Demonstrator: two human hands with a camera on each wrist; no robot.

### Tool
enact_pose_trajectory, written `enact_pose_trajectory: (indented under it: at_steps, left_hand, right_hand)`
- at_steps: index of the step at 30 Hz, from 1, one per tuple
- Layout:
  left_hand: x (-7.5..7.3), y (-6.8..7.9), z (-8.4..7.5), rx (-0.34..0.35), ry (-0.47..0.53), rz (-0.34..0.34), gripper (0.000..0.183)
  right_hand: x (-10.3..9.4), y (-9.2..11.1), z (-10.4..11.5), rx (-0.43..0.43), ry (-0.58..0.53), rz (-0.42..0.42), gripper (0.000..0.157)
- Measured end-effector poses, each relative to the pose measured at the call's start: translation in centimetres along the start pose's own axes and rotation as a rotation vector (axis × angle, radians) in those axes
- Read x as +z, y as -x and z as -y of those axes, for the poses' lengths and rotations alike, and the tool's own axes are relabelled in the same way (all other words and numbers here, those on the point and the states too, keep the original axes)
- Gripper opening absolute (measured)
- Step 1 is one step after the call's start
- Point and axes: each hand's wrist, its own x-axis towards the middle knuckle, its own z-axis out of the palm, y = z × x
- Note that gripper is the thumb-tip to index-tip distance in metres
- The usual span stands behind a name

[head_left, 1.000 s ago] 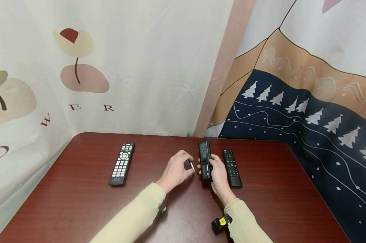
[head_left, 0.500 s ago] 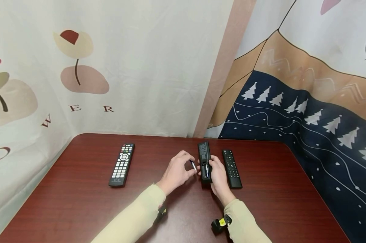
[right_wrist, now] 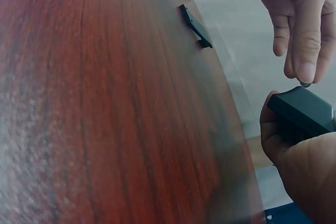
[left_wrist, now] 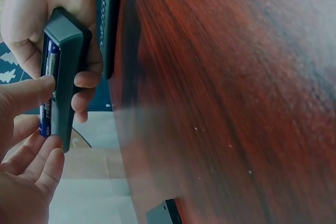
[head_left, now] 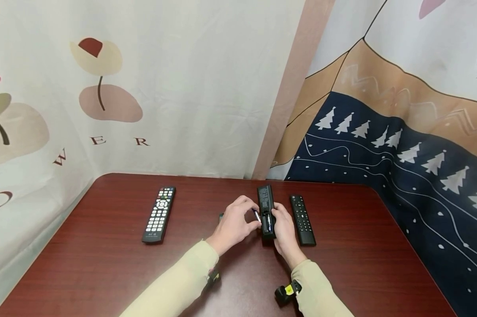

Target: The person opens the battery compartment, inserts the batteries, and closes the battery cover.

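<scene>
My right hand (head_left: 285,229) grips a black remote control (head_left: 266,200), its back turned up and its battery bay uncovered. One battery (left_wrist: 51,56) lies in the bay, as the left wrist view shows. Between thumb and fingers, my left hand (head_left: 234,222) pinches a second blue-and-silver battery (head_left: 256,215) at the bay's left side. In the left wrist view this battery (left_wrist: 45,116) is tilted beside the bay opening; whether its ends touch the contacts cannot be told. Only the remote's end (right_wrist: 304,107) shows in the right wrist view, below the left fingertips.
A small black battery cover (right_wrist: 194,26) lies on the table, mostly hidden behind my left hand in the head view. Another black remote (head_left: 302,220) lies right of my right hand. Farther left rests a remote with white buttons (head_left: 159,214). Curtains hang behind the brown table (head_left: 84,264).
My left hand has moved right with the battery, bringing it up to the remote. Part of the battery cover now shows behind that hand. The right hand has stayed nearly still.
</scene>
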Motion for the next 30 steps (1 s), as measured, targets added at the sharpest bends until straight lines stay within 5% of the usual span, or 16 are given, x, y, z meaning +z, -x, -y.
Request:
enact_pose_trajectory:
  at_steps: [30]
  left_hand:
    - [0.44, -0.16, -0.99, 0.056, 0.014, 0.036, 0.031]
  right_hand:
    - [0.35, -0.03, 0.14, -0.001, 0.013, -0.006, 0.038]
